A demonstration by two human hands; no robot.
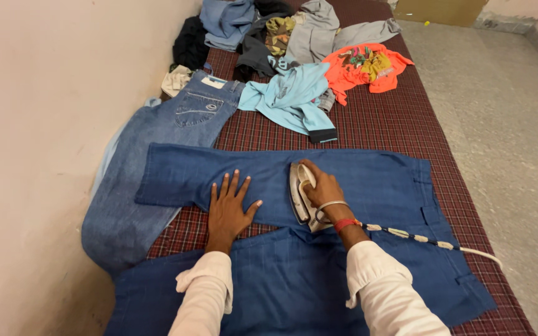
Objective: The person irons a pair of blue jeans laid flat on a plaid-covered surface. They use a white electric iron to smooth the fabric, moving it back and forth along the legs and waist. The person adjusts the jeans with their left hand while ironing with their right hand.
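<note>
Covering most of the near end of the checked maroon bed cover (393, 124): dark blue trousers (368, 186), spread flat with one leg running across and the other toward the camera. Lay beside the trousers, against the wall: faded blue jeans (157, 155). Beyond the trousers, toward the far end: a light blue shirt (291, 96), an orange shirt (359, 74), and a heap of grey and dark clothes (294, 28). Rested on the trousers' crosswise leg: a white iron (299, 194), right hand (324, 186) in a clenched grip on its handle. Pressed flat on the same leg, just beside the iron: left hand (230, 208), grip released, fingers spread. Trailed from the iron over the trousers: a patterned cord (418, 238).
</note>
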